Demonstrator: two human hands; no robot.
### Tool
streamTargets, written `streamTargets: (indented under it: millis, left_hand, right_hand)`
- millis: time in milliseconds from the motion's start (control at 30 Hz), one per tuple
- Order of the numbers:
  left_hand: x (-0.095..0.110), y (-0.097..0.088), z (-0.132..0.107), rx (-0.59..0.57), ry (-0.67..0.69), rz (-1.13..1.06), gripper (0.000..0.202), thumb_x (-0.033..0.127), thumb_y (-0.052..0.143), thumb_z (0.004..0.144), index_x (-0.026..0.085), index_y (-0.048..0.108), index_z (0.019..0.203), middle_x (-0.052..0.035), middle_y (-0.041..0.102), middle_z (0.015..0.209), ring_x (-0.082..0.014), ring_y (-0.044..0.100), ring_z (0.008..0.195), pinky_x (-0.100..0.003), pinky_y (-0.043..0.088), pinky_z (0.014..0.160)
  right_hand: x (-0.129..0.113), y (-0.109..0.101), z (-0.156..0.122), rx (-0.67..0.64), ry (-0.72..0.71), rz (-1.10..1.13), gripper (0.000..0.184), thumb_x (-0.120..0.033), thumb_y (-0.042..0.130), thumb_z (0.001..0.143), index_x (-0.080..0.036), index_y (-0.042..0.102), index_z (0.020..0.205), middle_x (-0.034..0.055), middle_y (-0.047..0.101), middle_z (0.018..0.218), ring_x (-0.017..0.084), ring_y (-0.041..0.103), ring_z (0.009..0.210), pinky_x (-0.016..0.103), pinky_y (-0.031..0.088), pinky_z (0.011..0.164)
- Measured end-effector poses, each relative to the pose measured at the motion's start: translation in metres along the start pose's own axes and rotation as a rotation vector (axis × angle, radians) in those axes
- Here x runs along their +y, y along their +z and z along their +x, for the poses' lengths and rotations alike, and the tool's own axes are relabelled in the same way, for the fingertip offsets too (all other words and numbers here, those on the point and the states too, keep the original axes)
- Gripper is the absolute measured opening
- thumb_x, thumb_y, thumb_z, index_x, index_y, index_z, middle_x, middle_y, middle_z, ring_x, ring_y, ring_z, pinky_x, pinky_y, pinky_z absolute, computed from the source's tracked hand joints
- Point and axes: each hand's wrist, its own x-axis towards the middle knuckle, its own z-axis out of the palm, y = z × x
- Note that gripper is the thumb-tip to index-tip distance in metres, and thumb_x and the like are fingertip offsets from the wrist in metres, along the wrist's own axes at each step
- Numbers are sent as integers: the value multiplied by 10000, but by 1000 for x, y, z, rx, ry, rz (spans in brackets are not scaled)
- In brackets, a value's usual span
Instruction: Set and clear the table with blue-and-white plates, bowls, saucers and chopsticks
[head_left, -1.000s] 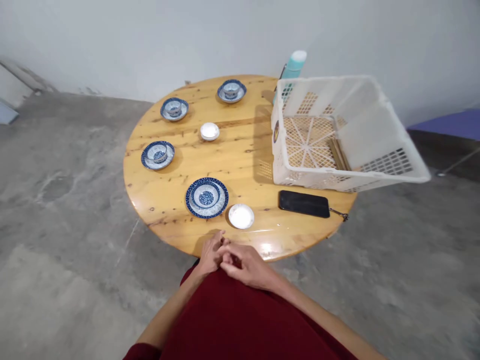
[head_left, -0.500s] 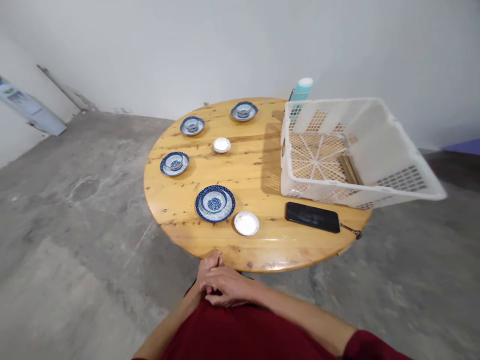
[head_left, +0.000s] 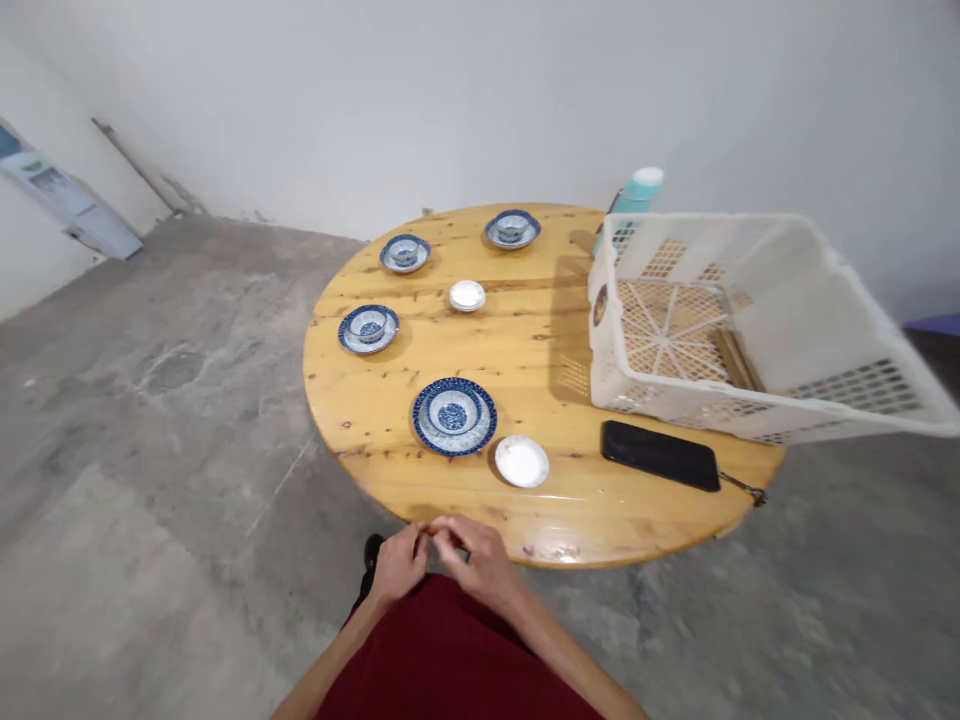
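Looks like the clasp's been loosened, right grip [head_left: 481, 562] parted and empty, left grip [head_left: 399, 565] can't be read, with the white dish [head_left: 522, 461] left untouched near the counter [head_left: 517, 350]'s front edge.

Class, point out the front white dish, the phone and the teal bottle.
White dish [head_left: 522, 462], head view: inner middle.
Phone [head_left: 660, 456], head view: middle of screen.
Teal bottle [head_left: 635, 197], head view: upper body below the white cap.
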Motion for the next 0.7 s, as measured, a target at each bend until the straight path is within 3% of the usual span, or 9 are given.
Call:
streamTargets:
  millis: [100, 167, 333, 433, 567, 700]
  left_hand:
    - [-42, -21, -2, 36, -5, -63, 367, 299, 388, 925, 266, 690, 1130, -40, 777, 1035, -193, 735, 943, -287, 543, 854]
    - [-79, -41, -3, 75, -63, -91, 372, 324, 381, 923, 266, 689, 1124, -36, 783, 956, -193, 744, 888, -286, 557, 808]
    - [-176, -110, -4, 205, -170, -127, 371, 385, 396, 917, 254, 679, 1119, -48, 786, 940, -226, 745, 918, -331, 557, 818]
    - [-222, -148, -4, 238, -231, -116, 394, 414, 396, 924, 230, 669, 1140, -72, 785, 980, -247, 744, 928, -355, 550, 813]
    - [-256, -180, 5, 187, -184, -133, 400, 435, 410, 911, 226, 666, 1137, -81, 783, 987, -257, 743, 937, -363, 548, 813]
    - [-253, -205, 26, 68, -44, -231, 404, 451, 414, 905, 220, 670, 1117, -89, 773, 985, -248, 737, 933, -367, 555, 834]
  right_hand:
    - [16, 14, 12, 196, 172, -7, 220, -337, 473, 950, -235, 665, 980, 59, 716, 806, 212, 679, 715, 312, 524, 685]
    - [23, 36, 23, 226, 261, 2, 238, -377, 474, 947, -232, 661, 965, 49, 702, 762, 215, 676, 683, 317, 528, 663]
    - [15, 123, 63, 212, 387, 140, 286, -431, 460, 924, -217, 650, 936, 28, 667, 696, 198, 644, 592, 307, 522, 580]
    - [-1, 183, 86, 181, 417, 195, 273, -417, 468, 896, -208, 641, 922, 17, 658, 687, 184, 636, 571, 300, 525, 572]
    - [-26, 237, 109, 102, 418, 160, 231, -303, 455, 889, -192, 655, 924, 5, 677, 696, 156, 642, 567, 264, 497, 589]
    - [-38, 251, 125, 71, 376, -15, 240, -209, 459, 860, -191, 686, 939, 8, 709, 729, 156, 658, 638, 252, 476, 642]
